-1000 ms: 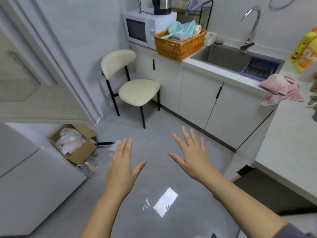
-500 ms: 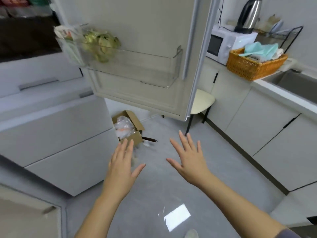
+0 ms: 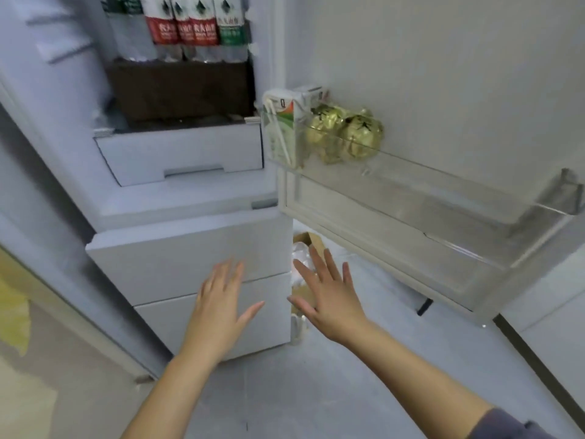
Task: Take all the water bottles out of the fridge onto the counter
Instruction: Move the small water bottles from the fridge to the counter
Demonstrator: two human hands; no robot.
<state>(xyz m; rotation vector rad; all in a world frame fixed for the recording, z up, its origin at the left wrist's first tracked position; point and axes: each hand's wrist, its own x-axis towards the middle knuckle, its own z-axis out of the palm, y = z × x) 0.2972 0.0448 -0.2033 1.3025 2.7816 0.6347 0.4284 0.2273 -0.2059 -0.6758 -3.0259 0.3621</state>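
The clear plastic water bottles with red and green labels [image 3: 190, 30] stand upright at the upper left, high above both empty, flat-fingered hands; left hand [image 3: 221, 304] is nearer than right hand [image 3: 329, 299].

Both forearms reach forward from the lower edge of the view, backs of the hands up. The left hand [image 3: 221, 305] is held flat, fingers straight and close together, thumb spread to the right. The right hand [image 3: 329, 299] is likewise flat, fingers slightly fanned. Neither hand holds anything.
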